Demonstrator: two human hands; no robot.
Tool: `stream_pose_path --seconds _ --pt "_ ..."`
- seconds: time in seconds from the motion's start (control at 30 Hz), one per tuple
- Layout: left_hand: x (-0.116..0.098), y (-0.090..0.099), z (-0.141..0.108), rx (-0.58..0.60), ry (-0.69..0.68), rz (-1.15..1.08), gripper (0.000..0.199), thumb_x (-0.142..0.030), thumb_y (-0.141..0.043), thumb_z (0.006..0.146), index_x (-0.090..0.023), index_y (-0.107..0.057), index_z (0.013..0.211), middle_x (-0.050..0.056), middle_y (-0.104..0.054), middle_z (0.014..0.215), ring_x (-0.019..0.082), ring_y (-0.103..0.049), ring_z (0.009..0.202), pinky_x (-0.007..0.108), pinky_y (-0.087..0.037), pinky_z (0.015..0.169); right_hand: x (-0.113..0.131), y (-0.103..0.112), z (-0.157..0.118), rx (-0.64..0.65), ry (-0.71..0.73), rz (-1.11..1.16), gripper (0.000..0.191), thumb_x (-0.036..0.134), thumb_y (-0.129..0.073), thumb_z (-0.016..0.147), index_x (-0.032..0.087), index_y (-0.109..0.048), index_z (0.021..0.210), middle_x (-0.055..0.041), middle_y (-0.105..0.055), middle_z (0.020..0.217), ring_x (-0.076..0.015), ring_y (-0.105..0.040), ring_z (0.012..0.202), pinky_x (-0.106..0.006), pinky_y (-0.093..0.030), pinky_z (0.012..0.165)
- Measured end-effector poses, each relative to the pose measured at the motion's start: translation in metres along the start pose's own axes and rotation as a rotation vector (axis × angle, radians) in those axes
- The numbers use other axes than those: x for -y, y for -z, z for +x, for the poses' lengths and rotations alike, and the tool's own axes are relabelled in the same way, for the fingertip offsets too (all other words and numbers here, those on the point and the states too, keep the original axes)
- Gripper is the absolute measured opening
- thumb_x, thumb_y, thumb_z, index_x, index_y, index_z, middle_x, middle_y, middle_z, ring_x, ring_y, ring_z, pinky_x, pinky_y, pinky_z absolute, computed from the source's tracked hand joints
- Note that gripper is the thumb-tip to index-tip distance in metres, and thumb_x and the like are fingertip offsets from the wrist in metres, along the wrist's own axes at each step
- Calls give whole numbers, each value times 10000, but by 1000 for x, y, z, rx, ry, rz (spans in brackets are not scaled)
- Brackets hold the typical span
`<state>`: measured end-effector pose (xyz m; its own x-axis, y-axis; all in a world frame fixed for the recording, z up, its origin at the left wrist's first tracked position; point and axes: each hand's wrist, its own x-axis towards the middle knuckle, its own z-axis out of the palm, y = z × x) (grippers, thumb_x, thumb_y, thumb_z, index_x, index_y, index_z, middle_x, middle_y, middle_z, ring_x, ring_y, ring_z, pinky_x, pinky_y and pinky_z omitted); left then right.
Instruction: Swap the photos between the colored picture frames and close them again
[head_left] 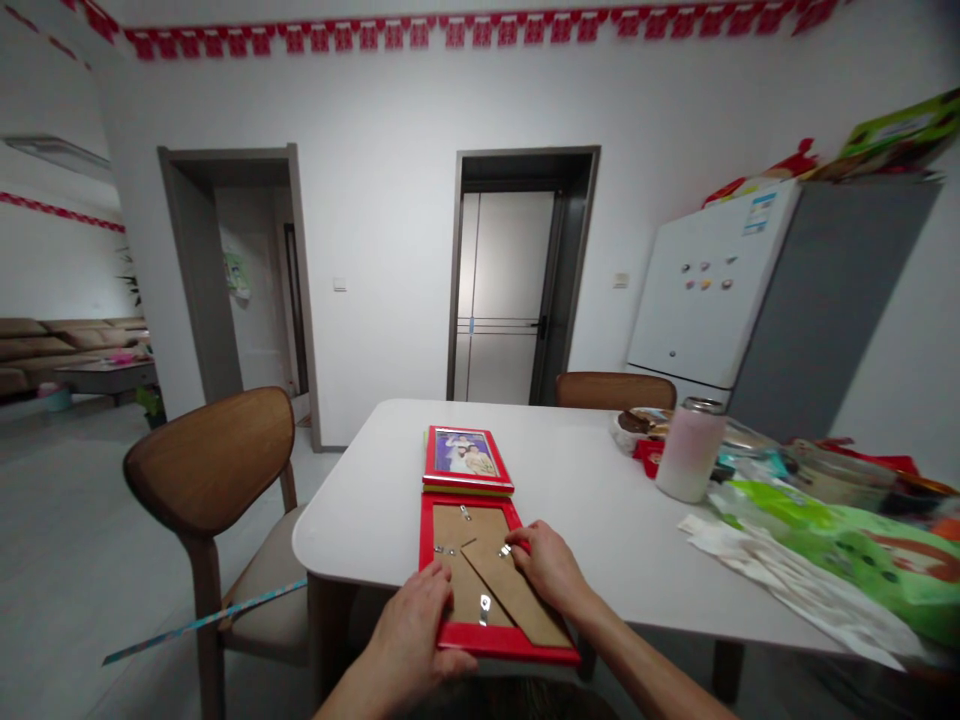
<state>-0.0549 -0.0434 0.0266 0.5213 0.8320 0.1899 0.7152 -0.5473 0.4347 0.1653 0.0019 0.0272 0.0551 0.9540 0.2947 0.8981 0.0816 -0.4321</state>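
A red picture frame (pixel 510 641) lies face down at the table's near edge, its brown backing board (pixel 457 528) turned up. Small metal clips (pixel 485 608) sit along the sides of the board, and a brown stand leg (pixel 517 597) runs slantwise across it. My left hand (pixel 412 622) holds the lower left corner, thumb at the bottom edge and fingers over the side. With curled fingers, my right hand (pixel 550 566) grips at the metal clip on the right side; its thumb is hidden. Just beyond lies another red frame (pixel 466 458), photo side up, stacked on something yellow-green edged.
On the white table's (pixel 592 480) right stand a pink-white bottle (pixel 691 450), a green packet (pixel 847 545), white tissue or cloth (pixel 780 575) and bowls. Wooden chairs stand at the left (pixel 217 470) and far side (pixel 616 389). A patterned strip (pixel 202 622) crosses the left chair.
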Motion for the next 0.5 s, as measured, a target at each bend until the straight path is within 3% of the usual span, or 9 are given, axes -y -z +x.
stream_pose_path --seconds 0.13,0.3,0.5 --pt "-1 2 -1 -1 9 -10 744 -357 -692 534 -104 -414 1176 143 -392 1265 228 -331 1176 335 -270 978 7 8 -13 34 128 89 300 255 -488 678 194 -640 929 -92 -514 1108 -209 -450 1029 -314 -317 892" --pt "-2 1 1 -6 28 -37 735 -341 -668 554 -113 -396 1197 136 -390 1267 227 -324 1181 343 -267 976 27 15 -32 343 363 273 238 171 -522 632 244 -677 798 -51 -514 1099 -180 -463 1010 -299 -329 885" --pt "2 -4 3 -19 41 -48 734 -342 -657 554 -120 -390 1201 139 -374 1277 227 -332 1175 346 -273 969 40 10 -33 290 407 190 167 213 -568 637 272 -685 740 -31 -564 1000 -189 -474 943 -323 -327 850"
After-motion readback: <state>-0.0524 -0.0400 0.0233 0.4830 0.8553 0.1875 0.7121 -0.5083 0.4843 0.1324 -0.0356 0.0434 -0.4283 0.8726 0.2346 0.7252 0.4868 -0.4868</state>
